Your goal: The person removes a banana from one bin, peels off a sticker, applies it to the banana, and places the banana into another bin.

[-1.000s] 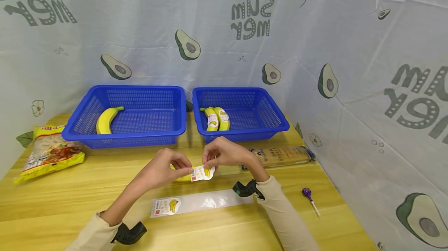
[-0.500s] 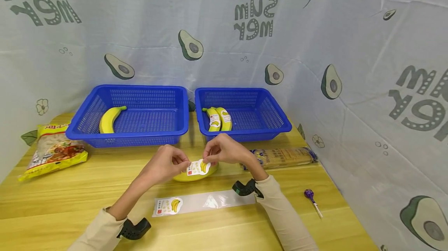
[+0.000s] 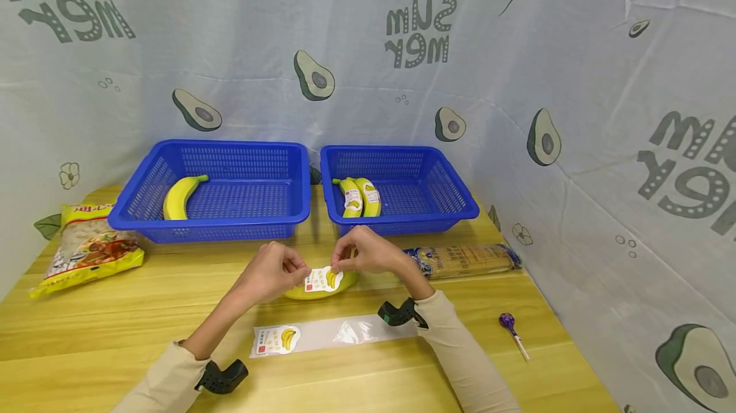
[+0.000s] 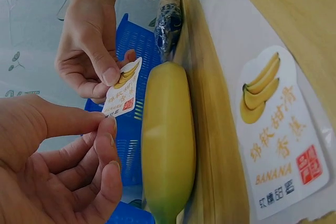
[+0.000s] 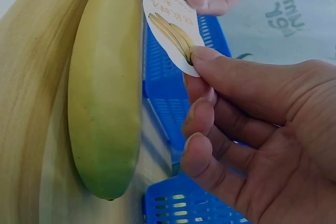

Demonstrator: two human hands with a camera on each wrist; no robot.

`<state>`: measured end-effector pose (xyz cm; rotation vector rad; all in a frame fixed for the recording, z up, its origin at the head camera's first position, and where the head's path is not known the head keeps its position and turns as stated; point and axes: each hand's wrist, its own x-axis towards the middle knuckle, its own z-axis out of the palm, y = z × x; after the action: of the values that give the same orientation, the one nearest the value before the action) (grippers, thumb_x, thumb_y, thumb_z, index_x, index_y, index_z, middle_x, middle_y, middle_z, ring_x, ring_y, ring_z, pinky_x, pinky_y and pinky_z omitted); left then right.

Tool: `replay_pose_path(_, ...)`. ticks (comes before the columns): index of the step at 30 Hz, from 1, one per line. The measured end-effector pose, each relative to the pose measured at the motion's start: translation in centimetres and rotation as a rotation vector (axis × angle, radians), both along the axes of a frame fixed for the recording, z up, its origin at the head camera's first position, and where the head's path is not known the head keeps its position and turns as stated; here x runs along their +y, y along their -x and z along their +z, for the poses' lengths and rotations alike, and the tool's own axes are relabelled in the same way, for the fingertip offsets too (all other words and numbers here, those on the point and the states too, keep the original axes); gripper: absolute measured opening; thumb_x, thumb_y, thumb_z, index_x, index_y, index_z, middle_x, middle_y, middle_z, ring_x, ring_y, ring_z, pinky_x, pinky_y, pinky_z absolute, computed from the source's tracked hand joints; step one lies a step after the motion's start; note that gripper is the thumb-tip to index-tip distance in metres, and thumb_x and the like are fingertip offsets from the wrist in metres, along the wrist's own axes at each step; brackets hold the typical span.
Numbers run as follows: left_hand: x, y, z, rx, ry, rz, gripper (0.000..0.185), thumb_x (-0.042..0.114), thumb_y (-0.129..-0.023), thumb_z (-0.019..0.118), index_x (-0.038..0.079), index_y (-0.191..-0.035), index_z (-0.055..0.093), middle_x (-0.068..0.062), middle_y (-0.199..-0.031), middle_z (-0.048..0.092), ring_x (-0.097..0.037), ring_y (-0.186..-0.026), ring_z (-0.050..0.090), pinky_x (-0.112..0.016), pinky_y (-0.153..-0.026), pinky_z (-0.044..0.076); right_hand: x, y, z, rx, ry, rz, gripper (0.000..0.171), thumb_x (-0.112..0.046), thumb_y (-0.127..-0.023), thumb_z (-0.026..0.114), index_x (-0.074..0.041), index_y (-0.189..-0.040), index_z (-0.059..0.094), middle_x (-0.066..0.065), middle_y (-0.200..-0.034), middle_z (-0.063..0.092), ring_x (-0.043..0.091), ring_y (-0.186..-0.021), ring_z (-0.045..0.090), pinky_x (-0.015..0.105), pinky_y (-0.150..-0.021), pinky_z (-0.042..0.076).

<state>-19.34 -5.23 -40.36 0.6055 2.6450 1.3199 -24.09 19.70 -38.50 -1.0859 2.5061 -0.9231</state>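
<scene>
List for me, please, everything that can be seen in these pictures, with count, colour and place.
sticker: one, white with a banana picture, pinched between both hands above the table banana
table banana: one, yellow, on the table under the sticker
backing strip: one, clear, on the table in front, one more sticker on its left end
left basket: one, blue, at the back, one bare banana inside
right basket: one, blue, at the back, two stickered bananas inside
snack bag: one, yellow, far left
noodle packet: one, clear with blue ends, right of the hands
lollipop: one, purple, right front
table: one, light wood
left hand: pinches the sticker's left edge
right hand: pinches the sticker's right edge
</scene>
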Motion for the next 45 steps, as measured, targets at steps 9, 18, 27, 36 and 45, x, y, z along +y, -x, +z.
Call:
replay_pose_path(9, 0.1, -0.2, -0.5, 0.011, 0.054, 0.056, 0.015, 0.009, -0.094, 0.082, 0.01, -0.079, 0.08, 0.004, -0.068, 0.069, -0.011, -0.063, 0.062, -0.03, -0.06, 0.052, -0.2, 0.4, -0.8, -0.034, -0.013, -0.016, 0.006, -0.003, -0.095, 0.083, -0.002, -0.09, 0.079, 0.0, -0.082, 0.076, -0.001, -0.073, 0.064, 0.031, -0.072, 0.061)
replay_pose_path(18, 0.2, -0.2, -0.8, 0.017, 0.096, 0.092, 0.015, 0.011, -0.092, 0.084, 0.012, -0.077, 0.08, 0.005, -0.069, 0.068, -0.013, -0.069, 0.06, -0.032, -0.062, 0.053, -0.2, 0.6, -1.3, -0.028, -0.015, -0.005, 0.006, -0.003, -0.095, 0.083, -0.001, -0.091, 0.079, 0.001, -0.083, 0.077, -0.001, -0.074, 0.064, 0.03, -0.074, 0.062)
replay_pose_path(27, 0.3, -0.3, -1.1, 0.04, 0.088, 0.096, 0.016, 0.01, -0.092, 0.084, 0.012, -0.077, 0.078, 0.005, -0.068, 0.067, -0.012, -0.066, 0.06, -0.031, -0.058, 0.051, -0.1, 0.7, -1.7, -0.053, -0.008, -0.015, 0.006, -0.003, -0.095, 0.083, -0.001, -0.09, 0.079, 0.002, -0.082, 0.077, 0.0, -0.071, 0.063, 0.022, -0.063, 0.057)
replay_pose_path(36, 0.6, -0.4, -1.5, 0.062, 0.109, 0.125, 0.019, 0.008, -0.09, 0.084, 0.013, -0.074, 0.076, 0.005, -0.066, 0.064, -0.012, -0.063, 0.058, -0.029, -0.055, 0.048, -0.3, 0.8, -1.9, -0.066, -0.005, -0.014, 0.006, -0.002, -0.095, 0.082, -0.002, -0.09, 0.079, 0.001, -0.081, 0.077, 0.0, -0.069, 0.063, 0.02, -0.057, 0.054)
replay_pose_path(45, 0.9, -0.2, -1.9, 0.081, 0.123, 0.144, 0.021, 0.006, -0.089, 0.084, 0.013, -0.072, 0.073, 0.004, -0.065, 0.061, -0.013, -0.06, 0.056, -0.029, -0.056, 0.047, -0.3, 0.8, -2.1, -0.053, -0.025, -0.025, 0.006, -0.004, -0.095, 0.083, -0.002, -0.091, 0.079, 0.0, -0.082, 0.077, -0.001, -0.07, 0.063, 0.019, -0.062, 0.055)
